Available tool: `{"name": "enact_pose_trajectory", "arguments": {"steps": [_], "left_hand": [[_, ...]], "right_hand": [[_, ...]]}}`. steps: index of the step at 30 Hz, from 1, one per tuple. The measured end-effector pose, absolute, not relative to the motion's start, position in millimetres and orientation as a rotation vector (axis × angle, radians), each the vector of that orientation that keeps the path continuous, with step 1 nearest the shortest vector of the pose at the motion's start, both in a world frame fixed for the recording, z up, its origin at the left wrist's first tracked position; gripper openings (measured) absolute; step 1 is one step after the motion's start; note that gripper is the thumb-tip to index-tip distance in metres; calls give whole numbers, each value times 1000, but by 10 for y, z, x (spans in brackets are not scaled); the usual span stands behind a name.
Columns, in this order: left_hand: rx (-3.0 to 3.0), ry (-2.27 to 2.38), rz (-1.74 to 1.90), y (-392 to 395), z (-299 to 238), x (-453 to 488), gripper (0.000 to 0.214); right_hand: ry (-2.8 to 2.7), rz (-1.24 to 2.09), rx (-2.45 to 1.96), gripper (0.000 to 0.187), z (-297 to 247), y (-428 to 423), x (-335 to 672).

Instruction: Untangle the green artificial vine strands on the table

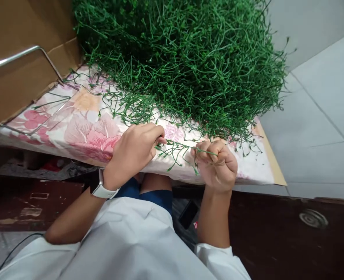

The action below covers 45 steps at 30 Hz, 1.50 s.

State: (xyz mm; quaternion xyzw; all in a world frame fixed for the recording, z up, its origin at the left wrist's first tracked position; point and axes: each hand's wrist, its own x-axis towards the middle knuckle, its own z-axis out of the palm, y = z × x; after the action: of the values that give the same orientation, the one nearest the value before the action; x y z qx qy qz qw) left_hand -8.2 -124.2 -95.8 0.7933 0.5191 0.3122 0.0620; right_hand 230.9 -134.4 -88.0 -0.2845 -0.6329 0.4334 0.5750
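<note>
Between my two hands stretches a thin green artificial plant stem (pixel 180 144) with several short side sprigs hanging from it. My left hand (pixel 138 146), a white-banded watch on its wrist, pinches the stem's left end with curled fingers. On the other end, my right hand (pixel 217 161) is closed, with the stem running across its thumb and fingers. Both hands are over the front edge of a table with a floral cover (pixel 99 138). Just beyond them rises a large heap of similar green stems (pixel 183 66), its loose strands reaching close to my fingers.
A bent metal wire frame (pixel 48 58) stands at the left beside a brown cardboard panel (pixel 17 23). Loose stems lie near it on the cover. White tiled wall (pixel 320 109) borders the right. Below the table, a dark phone-like object (pixel 188 214) lies beside my legs.
</note>
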Motion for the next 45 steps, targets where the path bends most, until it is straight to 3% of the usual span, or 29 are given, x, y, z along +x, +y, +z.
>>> {"name": "enact_pose_trajectory", "arguments": {"steps": [5, 10, 11, 13, 16, 21, 26, 30, 34, 42, 45], "left_hand": [[2368, 1688, 975, -1202, -990, -166, 20], [2410, 1612, 1067, -1222, -1020, -165, 20], [2407, 1616, 1081, -1230, -1023, -160, 19], [2410, 1625, 1093, -1243, -1029, -151, 19], [2448, 1624, 1089, -1257, -1038, -144, 20], [2476, 1649, 1085, -1263, -1041, -150, 23], [2510, 1669, 1054, -1265, -1038, -144, 20], [2521, 1678, 1054, -1269, -1045, -128, 20], [2491, 1663, 1083, -1266, -1047, -117, 19], [2515, 1651, 1027, -1263, -1019, -124, 17], [2536, 1614, 1007, -1273, -1015, -121, 19]], "right_hand": [[-1319, 437, -715, 10, -509, -1514, 2780], [-1597, 197, -1216, 6, -475, -1271, 2820], [-1716, 97, -1302, 17, -521, -1189, 2786], [-1819, -77, -1371, 23, -613, -1054, 2698], [-1796, -195, -1303, 15, -705, -969, 2549], [-1890, -174, -1358, 20, -779, -917, 2486], [-1794, -255, -1474, 41, -810, -946, 2533], [-1809, -111, -1211, 17, -784, -1165, 2361], [-2031, 254, -837, 45, -818, -1355, 2109], [-1617, 560, -747, 6, -1028, -1372, 1915], [-1482, 672, -661, 11, -1061, -1349, 1945]]}}
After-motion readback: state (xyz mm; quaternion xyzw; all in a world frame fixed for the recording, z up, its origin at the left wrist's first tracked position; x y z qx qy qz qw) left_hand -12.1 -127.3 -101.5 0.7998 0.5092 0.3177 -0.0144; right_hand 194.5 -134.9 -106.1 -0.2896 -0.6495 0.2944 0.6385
